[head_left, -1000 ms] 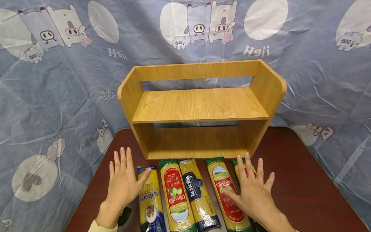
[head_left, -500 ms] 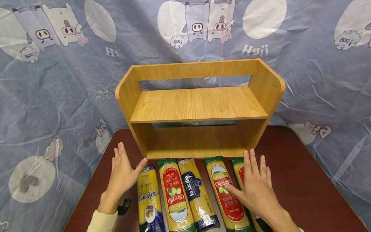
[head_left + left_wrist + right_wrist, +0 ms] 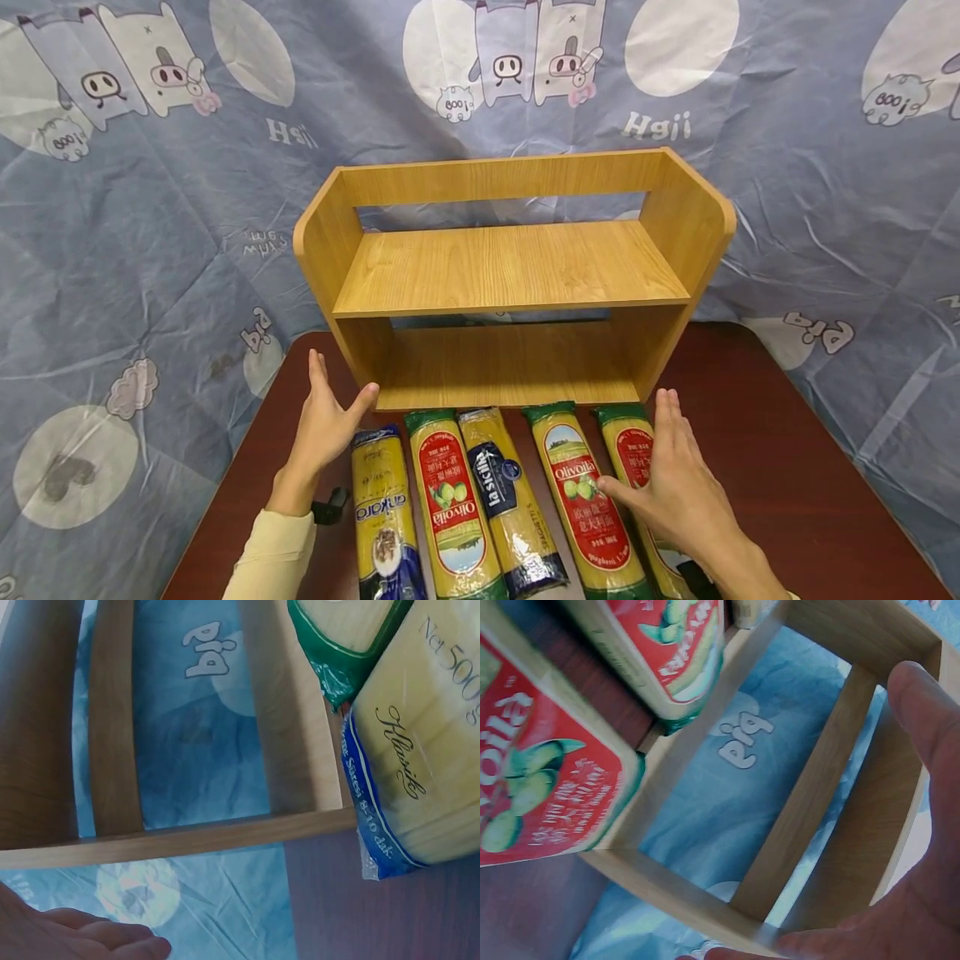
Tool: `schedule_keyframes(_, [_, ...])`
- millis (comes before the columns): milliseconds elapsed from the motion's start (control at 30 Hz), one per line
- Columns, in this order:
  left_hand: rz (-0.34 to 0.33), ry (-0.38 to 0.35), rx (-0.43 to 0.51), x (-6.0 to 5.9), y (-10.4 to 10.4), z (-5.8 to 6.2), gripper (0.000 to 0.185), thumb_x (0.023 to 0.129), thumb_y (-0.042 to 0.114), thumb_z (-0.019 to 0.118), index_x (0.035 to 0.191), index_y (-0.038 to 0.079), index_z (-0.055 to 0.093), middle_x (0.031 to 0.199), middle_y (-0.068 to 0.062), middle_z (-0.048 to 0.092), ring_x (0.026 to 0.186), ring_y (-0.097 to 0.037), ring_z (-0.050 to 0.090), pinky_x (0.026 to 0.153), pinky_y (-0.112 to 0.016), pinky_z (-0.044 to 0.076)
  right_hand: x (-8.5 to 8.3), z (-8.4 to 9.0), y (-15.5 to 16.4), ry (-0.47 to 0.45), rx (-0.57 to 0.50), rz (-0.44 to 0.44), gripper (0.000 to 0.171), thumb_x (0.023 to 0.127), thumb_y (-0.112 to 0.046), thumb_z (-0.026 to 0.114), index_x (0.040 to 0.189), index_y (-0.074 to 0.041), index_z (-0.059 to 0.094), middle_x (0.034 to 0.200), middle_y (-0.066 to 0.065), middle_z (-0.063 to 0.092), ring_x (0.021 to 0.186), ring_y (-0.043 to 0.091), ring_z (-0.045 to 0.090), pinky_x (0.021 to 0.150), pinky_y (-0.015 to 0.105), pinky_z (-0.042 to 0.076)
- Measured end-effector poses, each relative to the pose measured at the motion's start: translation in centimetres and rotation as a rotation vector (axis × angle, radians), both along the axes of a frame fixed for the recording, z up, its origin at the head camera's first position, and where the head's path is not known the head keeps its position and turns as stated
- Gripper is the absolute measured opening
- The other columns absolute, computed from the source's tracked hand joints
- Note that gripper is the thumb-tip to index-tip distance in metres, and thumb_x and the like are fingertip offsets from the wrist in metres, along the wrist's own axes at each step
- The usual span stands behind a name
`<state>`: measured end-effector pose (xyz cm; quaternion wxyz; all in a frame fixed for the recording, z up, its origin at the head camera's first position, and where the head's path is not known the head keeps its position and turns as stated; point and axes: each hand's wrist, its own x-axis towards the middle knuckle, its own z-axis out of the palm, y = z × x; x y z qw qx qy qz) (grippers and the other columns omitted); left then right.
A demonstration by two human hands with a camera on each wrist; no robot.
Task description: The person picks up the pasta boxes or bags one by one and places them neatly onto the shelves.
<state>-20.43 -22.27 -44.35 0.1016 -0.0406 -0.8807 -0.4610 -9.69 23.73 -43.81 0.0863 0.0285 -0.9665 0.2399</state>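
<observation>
Nearest, along the front edge of the dark red table [image 3: 787,467], five spaghetti packets are laid side by side, lengthwise toward the back. The right hand [image 3: 678,492] is held edge-up with straight fingers over the rightmost Olivoila packet [image 3: 637,454], its thumb resting on the second Olivoila packet [image 3: 585,496]; nothing is gripped. The left hand [image 3: 326,421] is set upright, fingers straight and thumb spread, just beside the blue-ended packet [image 3: 382,508] at the row's left, holding nothing. Behind the packets, a wooden shelf [image 3: 510,275] is stood toward the table's back edge, before a blue cartoon-pig cloth [image 3: 150,208].
</observation>
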Motion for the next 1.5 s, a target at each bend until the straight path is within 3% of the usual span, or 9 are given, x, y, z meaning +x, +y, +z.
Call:
schedule_keyframes(67, [0.005,0.018,0.023,-0.3,-0.1,-0.1,0.115,0.095,0.047,0.068,0.159,0.019,-0.023,0.168,-0.014,-0.008,0.153,-0.040,0.006,0.117,-0.062,0.016,0.0,-0.3,0.3,-0.013,-0.018,-0.011,0.146,0.072,-0.069,0.081,0.159,-0.008,-0.019,0.168,0.020,-0.012,0.147,0.054,0.016,0.103,0.071,0.032])
schedule_keyframes(267, [0.043,0.042,0.084,-1.1,-0.4,-0.6,0.110,0.096,0.046,0.068,0.161,0.021,-0.016,0.170,-0.008,-0.001,0.153,-0.034,0.011,0.118,-0.057,0.017,0.2,-0.8,0.8,-0.074,-0.075,-0.078,0.147,0.071,-0.077,0.075,0.157,-0.011,-0.025,0.165,0.032,0.002,0.132,0.062,0.036,0.073,0.065,0.053])
schedule_keyframes(367, [0.041,0.041,0.108,-1.4,-0.6,-0.8,0.106,0.096,0.044,0.068,0.163,0.021,-0.012,0.170,-0.007,0.003,0.153,-0.032,0.013,0.118,-0.056,0.019,0.5,-1.0,0.9,-0.060,-0.122,-0.113,0.148,0.071,-0.072,0.078,0.158,-0.011,-0.025,0.164,0.032,0.006,0.129,0.064,0.039,0.067,0.061,0.054])
schedule_keyframes(533, [0.032,0.063,0.145,-2.0,-0.9,-1.2,0.100,0.098,0.039,0.068,0.164,0.017,-0.006,0.168,-0.006,0.012,0.152,-0.031,0.019,0.117,-0.055,0.023,1.0,-1.3,1.0,-0.007,-0.173,-0.176,0.147,0.071,-0.062,0.086,0.160,-0.006,-0.017,0.165,0.027,0.016,0.131,0.060,0.039,0.082,0.072,0.045])
schedule_keyframes(667, [0.027,0.087,0.188,-2.6,-0.9,-1.2,0.097,0.099,0.033,0.068,0.164,0.016,-0.002,0.166,-0.005,0.020,0.150,-0.029,0.026,0.115,-0.054,0.027,1.6,-1.6,1.1,-0.041,-0.208,-0.220,0.144,0.073,-0.060,0.085,0.160,-0.002,-0.015,0.162,0.031,0.021,0.134,0.058,0.037,0.090,0.075,0.039])
schedule_keyframes(1133, [0.004,0.133,0.257,-4.3,-0.4,-1.0,0.093,0.098,0.031,0.070,0.164,0.014,0.006,0.162,-0.012,0.029,0.145,-0.033,0.035,0.114,-0.049,0.032,2.8,-3.5,1.3,-0.107,-0.238,-0.314,0.147,0.070,-0.060,0.087,0.159,-0.001,-0.013,0.159,0.033,0.023,0.128,0.059,0.040,0.092,0.076,0.037])
schedule_keyframes(1500, [0.001,0.150,0.270,-5.6,0.0,-1.0,0.081,0.098,0.030,0.069,0.161,0.007,0.024,0.153,-0.022,0.045,0.136,-0.037,0.048,0.107,-0.050,0.040,2.9,-4.7,1.7,-0.304,-0.258,-0.331,0.150,0.072,-0.067,0.082,0.157,-0.004,-0.024,0.159,0.039,0.013,0.130,0.059,0.038,0.096,0.074,0.037])
